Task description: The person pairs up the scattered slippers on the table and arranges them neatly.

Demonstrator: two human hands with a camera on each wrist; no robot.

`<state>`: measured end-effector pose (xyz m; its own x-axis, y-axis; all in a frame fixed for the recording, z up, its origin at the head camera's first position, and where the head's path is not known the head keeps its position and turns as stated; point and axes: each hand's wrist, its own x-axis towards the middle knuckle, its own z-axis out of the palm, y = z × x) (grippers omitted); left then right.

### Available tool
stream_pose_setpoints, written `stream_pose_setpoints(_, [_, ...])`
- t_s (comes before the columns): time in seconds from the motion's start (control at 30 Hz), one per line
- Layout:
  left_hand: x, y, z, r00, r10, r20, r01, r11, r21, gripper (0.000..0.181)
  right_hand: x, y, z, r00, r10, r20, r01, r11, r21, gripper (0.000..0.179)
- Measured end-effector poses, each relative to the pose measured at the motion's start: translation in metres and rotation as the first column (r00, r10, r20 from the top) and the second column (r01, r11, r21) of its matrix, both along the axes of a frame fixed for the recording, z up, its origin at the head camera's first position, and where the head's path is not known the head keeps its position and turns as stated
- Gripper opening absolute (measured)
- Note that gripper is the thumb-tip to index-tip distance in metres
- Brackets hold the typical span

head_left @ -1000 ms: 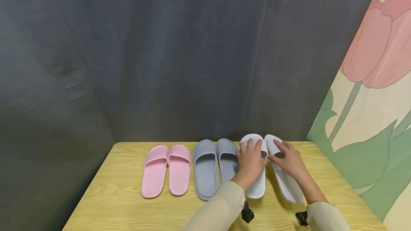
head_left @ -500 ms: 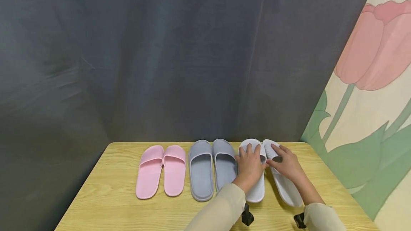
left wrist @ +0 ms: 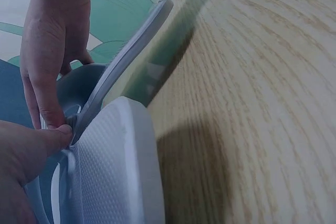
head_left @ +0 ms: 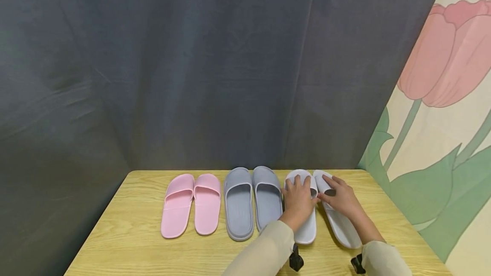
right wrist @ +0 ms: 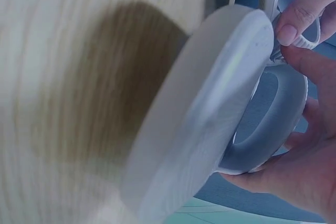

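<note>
Two white slide slippers stand side by side at the right of the table. My left hand (head_left: 298,199) grips the left white slipper (head_left: 308,230) across its strap, fingers spread over the top. Over the strap of the right white slipper (head_left: 347,231), my right hand (head_left: 343,199) holds from both sides. The two thumbs meet between the straps, as the left wrist view shows. Both toes sit close together while the heels splay apart. In the right wrist view the right slipper's sole (right wrist: 173,124) tilts above its shadow.
A grey slipper pair (head_left: 239,216) stands just left of the white ones, and a pink pair (head_left: 177,218) lies farther left. Behind the wooden table (head_left: 126,225) hangs a dark curtain (head_left: 215,76). A tulip-painted wall (head_left: 433,139) borders the right side.
Both white slippers, still held, have come slightly toward me relative to the grey pair. The head view has shifted a little; the pink and grey pairs keep their arrangement.
</note>
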<state>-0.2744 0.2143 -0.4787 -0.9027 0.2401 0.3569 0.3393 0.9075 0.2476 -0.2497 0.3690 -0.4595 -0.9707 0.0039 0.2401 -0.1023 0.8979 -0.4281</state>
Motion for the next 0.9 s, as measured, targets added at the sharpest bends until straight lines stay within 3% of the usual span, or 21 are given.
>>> stream_pose_setpoints(0.5, [-0.003, 0.006, -0.017, 0.998, -0.016, 0.054, 0.015, 1.0, 0.011, 0.069, -0.003, 0.004, -0.013, 0.998, -0.028, 0.063, 0.028, 1.0, 0.0, 0.071])
stream_pose_setpoints(0.9, [-0.01, 0.013, -0.025, 0.997, 0.019, 0.072, -0.017, 1.0, -0.024, 0.072, -0.011, 0.004, -0.019, 0.992, -0.019, 0.128, 0.022, 1.0, -0.021, 0.07])
